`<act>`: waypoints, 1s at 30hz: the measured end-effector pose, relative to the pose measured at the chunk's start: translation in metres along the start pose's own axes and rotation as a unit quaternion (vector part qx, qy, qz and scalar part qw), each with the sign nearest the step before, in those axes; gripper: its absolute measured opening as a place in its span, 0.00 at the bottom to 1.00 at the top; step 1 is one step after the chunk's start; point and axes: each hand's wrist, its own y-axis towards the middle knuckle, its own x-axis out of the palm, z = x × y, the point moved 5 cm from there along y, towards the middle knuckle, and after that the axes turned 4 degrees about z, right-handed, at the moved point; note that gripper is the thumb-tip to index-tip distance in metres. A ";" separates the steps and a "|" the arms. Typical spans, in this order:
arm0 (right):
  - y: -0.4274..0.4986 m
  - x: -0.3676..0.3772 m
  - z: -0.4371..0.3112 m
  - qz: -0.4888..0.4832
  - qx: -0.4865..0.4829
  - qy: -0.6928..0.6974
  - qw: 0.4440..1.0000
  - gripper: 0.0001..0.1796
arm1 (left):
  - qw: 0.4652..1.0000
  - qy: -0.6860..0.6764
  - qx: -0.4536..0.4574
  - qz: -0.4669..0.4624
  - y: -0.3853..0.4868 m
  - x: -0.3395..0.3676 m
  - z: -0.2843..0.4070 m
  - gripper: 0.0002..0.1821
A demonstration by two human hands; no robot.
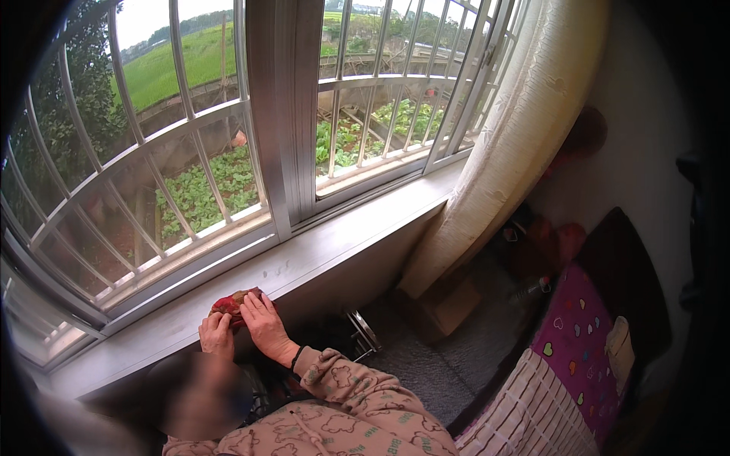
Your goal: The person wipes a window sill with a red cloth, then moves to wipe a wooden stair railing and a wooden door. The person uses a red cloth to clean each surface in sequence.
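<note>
A bunched red and brown patterned cloth [235, 302] lies on the white windowsill [342, 231], at the sill's inner edge. My left hand [217, 336] grips the near left side of the cloth with bent fingers. Over the right part of the cloth rests my right hand [263, 324], its fingers pressing the fabric against the sill. A few small grey marks [278, 268] show on the sill just beyond the cloth. Part of my left forearm is hidden by a blurred patch.
Sliding window frames [285, 114] with curved metal bars [336, 82] outside rise behind the sill. A cream curtain [513, 131] hangs at its right end. Below are a cardboard box [456, 305] and a chrome metal rack [364, 330]. A bed with a purple heart-patterned cover [570, 336] stands at right.
</note>
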 end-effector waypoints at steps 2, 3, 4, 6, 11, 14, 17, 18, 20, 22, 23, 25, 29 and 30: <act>0.001 0.005 -0.009 -0.015 -0.017 0.031 0.999 0.22 | 1.000 0.016 -0.013 0.003 -0.006 -0.010 -0.009 0.19; 0.001 0.007 -0.014 -0.021 -0.029 0.039 0.999 0.22 | 0.999 0.026 -0.025 -0.001 -0.009 -0.015 -0.014 0.20; 0.002 0.008 -0.018 -0.026 -0.037 0.048 0.998 0.22 | 0.999 0.019 -0.026 0.006 -0.011 -0.020 -0.018 0.21; 0.003 0.011 -0.023 -0.035 -0.045 0.065 0.996 0.23 | 1.000 0.006 -0.022 -0.010 -0.012 -0.028 -0.025 0.21; 0.005 0.009 -0.022 -0.055 -0.054 0.099 0.992 0.23 | 0.990 -0.109 -0.049 -0.072 0.003 -0.032 -0.040 0.21; 0.006 0.008 -0.019 -0.055 -0.063 0.115 0.990 0.24 | 0.982 -0.151 -0.075 -0.083 0.009 -0.032 -0.042 0.20; 0.009 0.012 -0.021 -0.058 -0.063 0.124 0.989 0.24 | 0.981 -0.152 -0.089 -0.083 0.010 -0.031 -0.043 0.19; 0.011 0.015 -0.023 -0.058 -0.064 0.130 0.988 0.24 | 0.982 -0.149 -0.089 -0.080 0.009 -0.030 -0.043 0.20; 0.015 0.019 -0.026 -0.069 -0.070 0.138 0.985 0.24 | 0.982 -0.148 -0.090 -0.072 0.007 -0.030 -0.044 0.21; 0.016 0.020 -0.027 -0.072 -0.082 0.137 0.985 0.24 | 0.982 -0.151 -0.091 -0.065 0.004 -0.030 -0.045 0.22; 0.017 0.018 -0.027 -0.065 -0.088 0.140 0.984 0.24 | 0.983 -0.145 -0.088 -0.064 0.003 -0.030 -0.045 0.22; 0.018 0.019 -0.026 -0.086 -0.091 0.138 0.982 0.24 | 0.986 -0.132 -0.080 -0.061 0.002 -0.030 -0.044 0.24; 0.020 0.014 -0.028 -0.066 -0.102 0.131 0.984 0.24 | 0.988 -0.127 -0.068 -0.061 0.004 -0.032 -0.042 0.25; 0.020 0.014 -0.028 -0.065 -0.102 0.128 0.984 0.24 | 0.989 -0.127 -0.060 -0.054 0.004 -0.032 -0.041 0.25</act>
